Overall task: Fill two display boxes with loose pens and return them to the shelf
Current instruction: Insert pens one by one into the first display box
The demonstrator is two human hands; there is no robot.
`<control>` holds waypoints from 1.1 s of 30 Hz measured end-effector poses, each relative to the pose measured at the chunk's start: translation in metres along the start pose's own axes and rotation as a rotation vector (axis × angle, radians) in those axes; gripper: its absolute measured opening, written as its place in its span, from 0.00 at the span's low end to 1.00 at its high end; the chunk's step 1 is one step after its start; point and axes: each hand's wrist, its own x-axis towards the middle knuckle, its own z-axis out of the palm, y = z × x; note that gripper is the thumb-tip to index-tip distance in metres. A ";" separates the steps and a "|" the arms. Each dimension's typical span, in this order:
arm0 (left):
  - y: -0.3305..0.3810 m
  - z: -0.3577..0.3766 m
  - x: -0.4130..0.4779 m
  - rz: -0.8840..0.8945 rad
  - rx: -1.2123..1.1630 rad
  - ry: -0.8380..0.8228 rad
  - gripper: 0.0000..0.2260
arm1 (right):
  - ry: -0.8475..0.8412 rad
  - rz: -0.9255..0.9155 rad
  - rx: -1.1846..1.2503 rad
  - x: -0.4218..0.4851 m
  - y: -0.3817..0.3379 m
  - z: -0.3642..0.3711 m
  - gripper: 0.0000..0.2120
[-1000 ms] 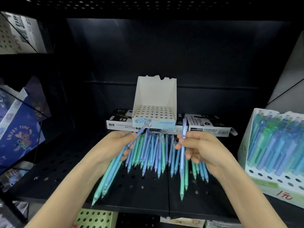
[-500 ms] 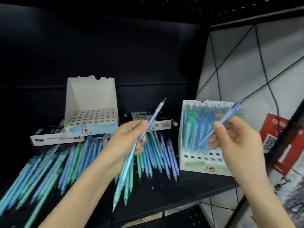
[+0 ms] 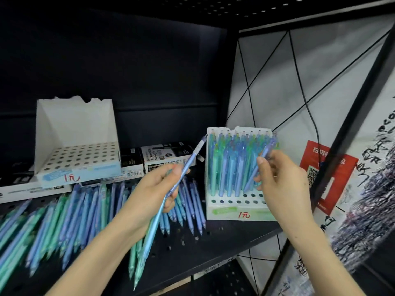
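Two white cardboard display boxes stand on the black perforated metal shelf (image 3: 192, 251), seen from the head camera. The left display box (image 3: 77, 177) sits towards the back, resting on flat black-and-white marker cartons (image 3: 164, 155); its dotted insert of round holes holds no pens, and a red handwritten price marks its pale blue front. The right display box (image 3: 239, 213) stands near the shelf's right edge, packed with upright blue and green pens, with only its front holes showing open.

Many loose blue and green plastic pens (image 3: 64, 221) lie side by side across the shelf, between the two boxes and out to the left edge of view.

The left hand (image 3: 154, 193) is curled around a bundle of blue and green pens (image 3: 148, 242), held slanted with tips pointing down and one blue pen's cap end reaching up towards the right box. The right hand (image 3: 284, 182) pinches a single violet-blue pen (image 3: 268, 146) between thumb and fingers, tilted, in front of the right box's standing pens. A red poster with a QR code (image 3: 327, 174) hangs on the wall beyond.
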 end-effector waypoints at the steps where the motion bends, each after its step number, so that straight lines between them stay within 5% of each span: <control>1: 0.000 0.001 -0.001 -0.001 -0.002 -0.001 0.11 | -0.005 -0.005 -0.012 0.001 0.000 0.001 0.08; 27: 0.006 0.006 -0.006 0.048 -0.075 -0.079 0.16 | -0.184 0.059 -0.246 0.006 0.007 0.012 0.12; 30: 0.008 0.007 -0.008 0.070 -0.087 -0.104 0.16 | -0.021 -0.014 -0.390 0.000 -0.004 0.007 0.10; 33: 0.010 0.008 -0.010 0.079 -0.080 -0.160 0.15 | 0.141 -0.131 -0.211 -0.010 -0.038 0.004 0.12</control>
